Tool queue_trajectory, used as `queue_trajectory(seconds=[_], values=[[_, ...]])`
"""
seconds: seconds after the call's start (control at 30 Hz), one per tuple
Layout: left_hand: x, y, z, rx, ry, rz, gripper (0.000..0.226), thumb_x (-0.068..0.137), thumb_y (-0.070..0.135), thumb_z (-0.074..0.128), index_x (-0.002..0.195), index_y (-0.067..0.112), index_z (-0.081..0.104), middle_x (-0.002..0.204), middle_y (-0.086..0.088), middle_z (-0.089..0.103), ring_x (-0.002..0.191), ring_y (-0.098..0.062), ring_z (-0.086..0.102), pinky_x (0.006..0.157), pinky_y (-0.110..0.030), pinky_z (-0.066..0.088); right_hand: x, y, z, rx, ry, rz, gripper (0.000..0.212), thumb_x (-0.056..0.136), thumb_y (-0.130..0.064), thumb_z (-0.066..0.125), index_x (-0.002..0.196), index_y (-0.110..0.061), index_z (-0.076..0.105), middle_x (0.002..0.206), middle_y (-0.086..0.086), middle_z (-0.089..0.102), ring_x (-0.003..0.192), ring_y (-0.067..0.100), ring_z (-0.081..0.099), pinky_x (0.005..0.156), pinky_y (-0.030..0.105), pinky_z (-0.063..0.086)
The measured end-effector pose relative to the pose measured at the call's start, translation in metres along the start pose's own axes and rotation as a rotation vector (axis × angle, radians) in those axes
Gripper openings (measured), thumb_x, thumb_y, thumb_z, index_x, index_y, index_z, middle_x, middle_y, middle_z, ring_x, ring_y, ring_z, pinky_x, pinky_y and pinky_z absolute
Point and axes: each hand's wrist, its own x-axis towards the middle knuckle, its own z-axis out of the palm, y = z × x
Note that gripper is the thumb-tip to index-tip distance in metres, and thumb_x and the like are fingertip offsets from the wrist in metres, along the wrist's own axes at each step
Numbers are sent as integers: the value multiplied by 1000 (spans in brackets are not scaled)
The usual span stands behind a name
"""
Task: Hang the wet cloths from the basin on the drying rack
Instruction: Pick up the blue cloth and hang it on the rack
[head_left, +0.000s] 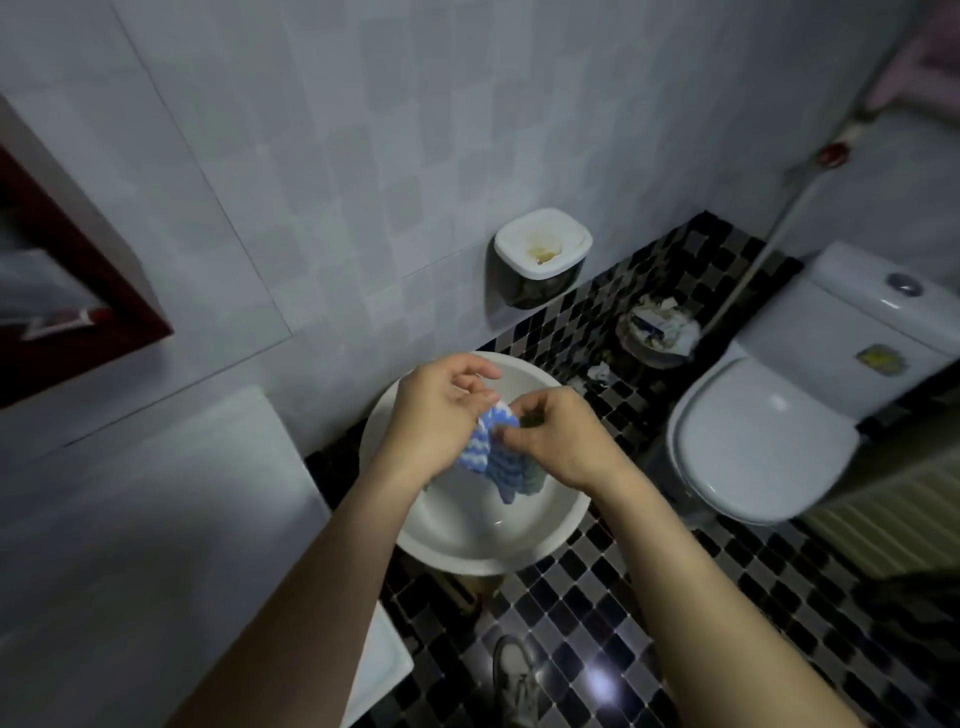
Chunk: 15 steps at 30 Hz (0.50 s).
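Blue-and-white striped cloth (496, 449) held between both hands, above the white basin (470, 543), its lower end dangling into the bowl. Left hand (441, 421) grips the cloth's left side, fingers curled, thumb tip up. Right hand (553, 441) pinches the cloth's top edge, knuckles toward camera. Hands nearly touching, both forearms reaching in from bottom of frame. A darker grey cloth bit (532, 480) shows just below the right hand. Basin sits on checkered tile floor (701, 597), toilet (769, 441) to the right.
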Motion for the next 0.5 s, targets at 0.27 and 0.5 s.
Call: queue_trajectory(seconds=[0.27, 0.5], values=[[-30, 29, -11, 113, -230, 25, 46, 88, -4, 58, 75, 39, 67, 66, 12, 58, 64, -4, 53, 68, -21, 43, -43, -21, -9, -611, 289, -133, 9, 78, -25, 59, 82, -18, 54, 84, 2, 58, 77, 24, 53, 59, 31, 37], [-83, 85, 2, 268, -337, 164, 24, 85, 12, 53, 66, 19, 64, 65, 12, 59, 71, -13, 55, 67, -27, 40, -136, -16, -37, 162, 281, 48, 13, 81, -13, 63, 71, -9, 70, 68, 3, 66, 67, 12, 59, 66, 30, 49]])
